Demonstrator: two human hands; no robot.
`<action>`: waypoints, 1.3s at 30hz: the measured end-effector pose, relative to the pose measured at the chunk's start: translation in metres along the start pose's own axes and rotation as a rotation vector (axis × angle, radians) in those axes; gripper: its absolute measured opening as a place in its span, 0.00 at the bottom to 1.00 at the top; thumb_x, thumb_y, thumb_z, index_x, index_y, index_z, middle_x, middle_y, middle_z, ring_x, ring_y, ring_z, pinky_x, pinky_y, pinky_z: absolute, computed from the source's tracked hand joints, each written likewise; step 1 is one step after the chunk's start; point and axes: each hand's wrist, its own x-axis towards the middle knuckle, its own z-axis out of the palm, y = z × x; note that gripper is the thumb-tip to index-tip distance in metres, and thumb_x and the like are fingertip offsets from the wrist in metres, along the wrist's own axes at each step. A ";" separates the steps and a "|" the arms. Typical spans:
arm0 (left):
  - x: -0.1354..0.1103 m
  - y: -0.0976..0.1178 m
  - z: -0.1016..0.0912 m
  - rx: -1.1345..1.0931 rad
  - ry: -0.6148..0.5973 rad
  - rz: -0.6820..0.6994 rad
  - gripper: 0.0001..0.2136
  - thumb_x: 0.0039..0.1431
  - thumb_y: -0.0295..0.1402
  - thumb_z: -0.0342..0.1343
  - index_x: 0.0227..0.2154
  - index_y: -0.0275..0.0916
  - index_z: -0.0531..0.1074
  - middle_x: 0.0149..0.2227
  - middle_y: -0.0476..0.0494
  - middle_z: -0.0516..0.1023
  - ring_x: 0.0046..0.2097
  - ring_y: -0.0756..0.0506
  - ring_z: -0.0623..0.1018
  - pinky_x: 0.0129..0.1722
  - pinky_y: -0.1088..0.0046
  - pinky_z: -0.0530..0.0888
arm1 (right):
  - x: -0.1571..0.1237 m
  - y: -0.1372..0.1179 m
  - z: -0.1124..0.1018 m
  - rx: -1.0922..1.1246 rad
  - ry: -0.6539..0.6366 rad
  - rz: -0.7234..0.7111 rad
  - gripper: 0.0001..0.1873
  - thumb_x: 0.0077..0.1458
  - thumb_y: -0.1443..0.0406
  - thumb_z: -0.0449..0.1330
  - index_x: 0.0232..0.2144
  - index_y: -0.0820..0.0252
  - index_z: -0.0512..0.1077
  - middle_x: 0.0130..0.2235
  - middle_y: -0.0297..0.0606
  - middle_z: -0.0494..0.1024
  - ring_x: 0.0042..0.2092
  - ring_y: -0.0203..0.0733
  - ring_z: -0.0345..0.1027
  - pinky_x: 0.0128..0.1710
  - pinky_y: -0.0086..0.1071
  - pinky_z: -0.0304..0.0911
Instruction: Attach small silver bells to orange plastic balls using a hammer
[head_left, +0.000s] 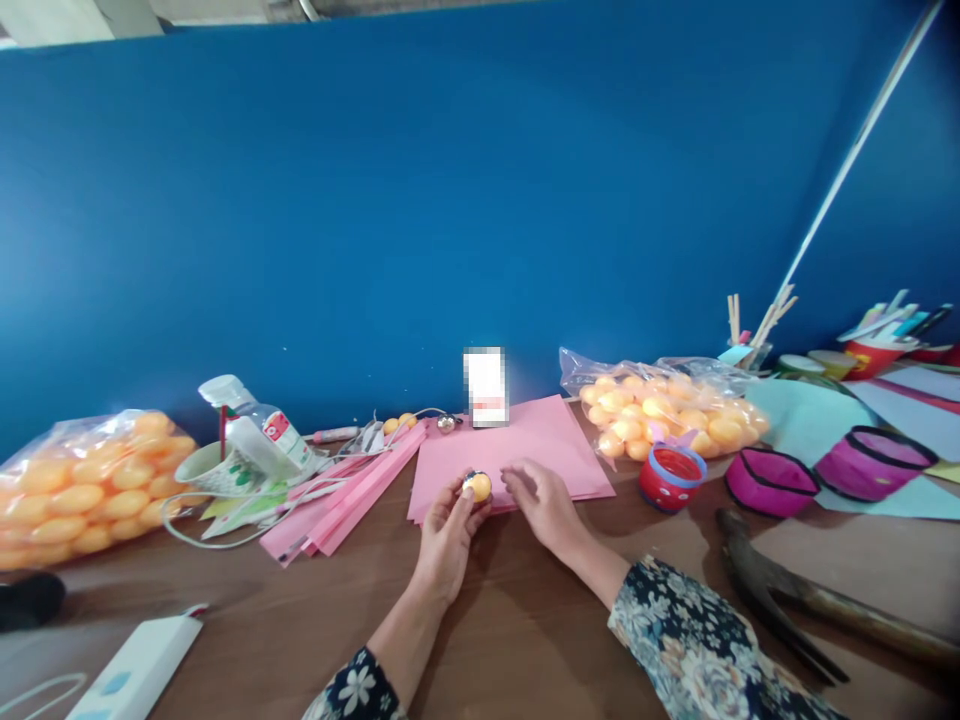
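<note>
My left hand pinches a small round thing, yellow on its face with a dark, shiny rim. It is held above the near edge of a stack of pink paper. To its right, my right hand hovers over the same edge with fingers apart and nothing in them. Behind the left hand, a small silvery ball lies near the paper's far left corner, beside yellow balls. Pink paper strips lie left of the stack.
Plastic bags of orange balls stand at left and right. A tilted bottle leans in a cup at left. On the right are a red cup, purple fabric containers and a hammer. A power strip lies front left.
</note>
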 end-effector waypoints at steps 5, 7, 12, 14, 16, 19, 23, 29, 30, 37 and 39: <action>0.002 0.000 -0.002 -0.045 0.014 0.001 0.16 0.49 0.34 0.60 0.43 0.39 0.72 0.41 0.43 0.77 0.40 0.47 0.77 0.44 0.67 0.72 | -0.004 0.001 0.004 0.055 -0.015 0.011 0.09 0.54 0.64 0.54 0.35 0.60 0.71 0.37 0.40 0.77 0.38 0.42 0.71 0.40 0.34 0.66; 0.002 0.000 -0.002 -0.036 0.002 -0.009 0.17 0.49 0.33 0.60 0.43 0.39 0.71 0.42 0.43 0.77 0.41 0.47 0.77 0.45 0.67 0.72 | -0.004 0.001 0.005 0.067 0.000 0.031 0.08 0.53 0.64 0.55 0.36 0.59 0.70 0.36 0.39 0.77 0.38 0.42 0.71 0.40 0.34 0.66; 0.000 0.002 -0.001 0.001 -0.020 -0.005 0.17 0.49 0.33 0.60 0.45 0.39 0.70 0.43 0.42 0.76 0.44 0.47 0.76 0.46 0.68 0.71 | -0.005 0.003 0.009 0.194 -0.008 0.092 0.08 0.53 0.62 0.55 0.34 0.60 0.70 0.34 0.38 0.76 0.35 0.40 0.70 0.37 0.33 0.65; 0.000 0.002 0.000 0.004 -0.019 -0.004 0.18 0.49 0.32 0.60 0.46 0.40 0.70 0.44 0.42 0.76 0.44 0.46 0.76 0.47 0.68 0.71 | -0.005 0.003 0.010 0.282 -0.030 0.142 0.08 0.53 0.61 0.56 0.33 0.60 0.69 0.32 0.36 0.75 0.34 0.40 0.70 0.36 0.33 0.65; 0.000 0.002 0.000 0.001 -0.020 -0.006 0.19 0.49 0.32 0.60 0.46 0.41 0.69 0.45 0.43 0.75 0.45 0.47 0.75 0.47 0.68 0.70 | -0.004 0.002 0.011 0.339 -0.035 0.164 0.08 0.52 0.61 0.57 0.32 0.60 0.70 0.31 0.35 0.74 0.34 0.39 0.69 0.36 0.32 0.64; 0.000 0.002 0.000 -0.003 -0.011 -0.017 0.18 0.50 0.31 0.60 0.46 0.40 0.70 0.45 0.43 0.76 0.45 0.47 0.75 0.48 0.69 0.69 | -0.005 -0.002 0.012 0.428 -0.041 0.180 0.07 0.50 0.61 0.59 0.29 0.60 0.71 0.31 0.34 0.73 0.34 0.38 0.66 0.36 0.31 0.62; 0.000 0.001 -0.001 -0.003 -0.014 -0.020 0.18 0.50 0.31 0.60 0.46 0.40 0.70 0.45 0.42 0.76 0.44 0.47 0.76 0.49 0.68 0.69 | -0.007 -0.009 0.013 0.629 -0.126 0.296 0.09 0.47 0.60 0.61 0.28 0.59 0.71 0.29 0.31 0.71 0.29 0.34 0.63 0.29 0.28 0.60; -0.002 0.001 0.002 0.023 -0.026 -0.004 0.19 0.49 0.32 0.60 0.46 0.38 0.69 0.44 0.41 0.76 0.43 0.46 0.77 0.46 0.67 0.71 | -0.009 -0.007 0.014 0.684 -0.169 0.368 0.10 0.45 0.59 0.63 0.26 0.60 0.70 0.25 0.30 0.69 0.26 0.32 0.60 0.27 0.27 0.58; -0.002 0.002 0.002 0.023 -0.025 -0.007 0.19 0.49 0.32 0.60 0.46 0.38 0.69 0.43 0.41 0.77 0.42 0.46 0.77 0.46 0.67 0.71 | -0.009 -0.006 0.014 0.679 -0.172 0.365 0.10 0.45 0.59 0.63 0.26 0.60 0.70 0.25 0.30 0.69 0.27 0.32 0.60 0.27 0.27 0.58; 0.000 0.000 0.000 0.023 -0.030 -0.011 0.21 0.47 0.32 0.61 0.46 0.39 0.69 0.44 0.41 0.76 0.43 0.45 0.77 0.48 0.64 0.70 | -0.009 -0.003 0.014 0.679 -0.186 0.373 0.12 0.46 0.58 0.63 0.27 0.61 0.70 0.27 0.32 0.71 0.29 0.33 0.63 0.29 0.27 0.59; 0.000 -0.001 -0.001 0.026 -0.035 -0.013 0.21 0.48 0.32 0.61 0.47 0.39 0.69 0.44 0.41 0.76 0.43 0.45 0.77 0.48 0.64 0.70 | -0.009 -0.003 0.014 0.677 -0.186 0.363 0.11 0.46 0.58 0.63 0.27 0.61 0.70 0.27 0.31 0.71 0.29 0.33 0.62 0.30 0.27 0.59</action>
